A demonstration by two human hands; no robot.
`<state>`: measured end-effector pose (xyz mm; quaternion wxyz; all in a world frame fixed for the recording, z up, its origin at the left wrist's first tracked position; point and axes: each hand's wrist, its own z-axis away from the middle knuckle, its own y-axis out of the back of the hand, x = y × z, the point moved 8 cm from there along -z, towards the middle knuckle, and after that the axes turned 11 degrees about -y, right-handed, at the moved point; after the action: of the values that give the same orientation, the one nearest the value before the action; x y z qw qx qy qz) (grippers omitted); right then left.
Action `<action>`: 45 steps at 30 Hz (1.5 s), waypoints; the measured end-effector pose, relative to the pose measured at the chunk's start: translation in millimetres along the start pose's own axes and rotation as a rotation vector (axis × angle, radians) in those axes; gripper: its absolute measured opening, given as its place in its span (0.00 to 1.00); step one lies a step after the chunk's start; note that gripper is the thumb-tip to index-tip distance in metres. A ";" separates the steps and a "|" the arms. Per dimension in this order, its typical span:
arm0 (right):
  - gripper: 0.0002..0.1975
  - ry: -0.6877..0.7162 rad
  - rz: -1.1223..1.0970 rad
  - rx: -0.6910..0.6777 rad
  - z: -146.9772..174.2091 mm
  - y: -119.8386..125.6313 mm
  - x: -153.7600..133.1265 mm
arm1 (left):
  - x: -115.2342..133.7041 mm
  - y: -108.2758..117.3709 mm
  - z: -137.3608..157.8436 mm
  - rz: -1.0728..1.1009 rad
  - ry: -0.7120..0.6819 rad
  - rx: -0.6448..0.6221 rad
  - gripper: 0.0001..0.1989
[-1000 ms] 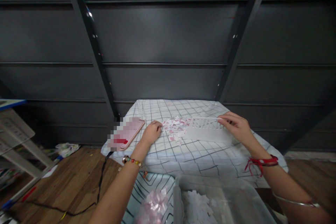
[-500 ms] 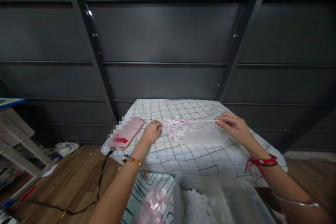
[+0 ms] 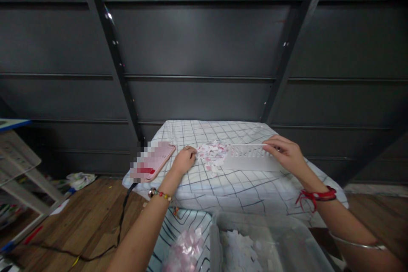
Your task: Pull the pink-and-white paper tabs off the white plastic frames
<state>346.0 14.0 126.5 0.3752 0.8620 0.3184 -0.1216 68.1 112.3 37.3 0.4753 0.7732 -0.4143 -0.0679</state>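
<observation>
My right hand (image 3: 285,153) pinches the top rim of a white plastic basket (image 3: 251,163) with a row of slots along its upper side. The basket stands at the right of a heap of small white and pink paper pieces (image 3: 213,153) and hides part of it. My left hand (image 3: 185,159) rests at the heap's left edge. Its fingers are curled together, and whatever they may hold is hidden. Under all this lies a white cloth with a dark grid (image 3: 191,129), spread over a low surface.
A pink-cased phone (image 3: 159,159) with a black cable lies left of my left hand. In front are a striped tray (image 3: 159,238) holding pink glossy wrapping (image 3: 188,246) and a clear bin (image 3: 214,238) with white paper pieces. A dark panelled wall (image 3: 197,42) rises behind.
The basket has shifted slightly up and away from me, with my right hand still on its rim. My left hand has stayed in place.
</observation>
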 end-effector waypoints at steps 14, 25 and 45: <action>0.08 -0.018 -0.062 -0.109 2.2 -0.2 -8.4 | -2.5 -2.0 0.7 0.002 0.006 0.000 0.14; 0.08 -0.043 -0.105 -0.077 5.1 4.4 -3.6 | -1.5 -1.5 -0.1 -0.005 -0.003 -0.001 0.15; 0.09 -0.061 -0.184 -0.141 8.2 2.5 -7.8 | 0.8 -1.8 -0.7 -0.001 0.002 -0.025 0.14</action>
<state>341.9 3.1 125.8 0.4314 0.7966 0.3926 -0.1589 70.0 112.5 36.4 0.4852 0.7675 -0.4127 -0.0724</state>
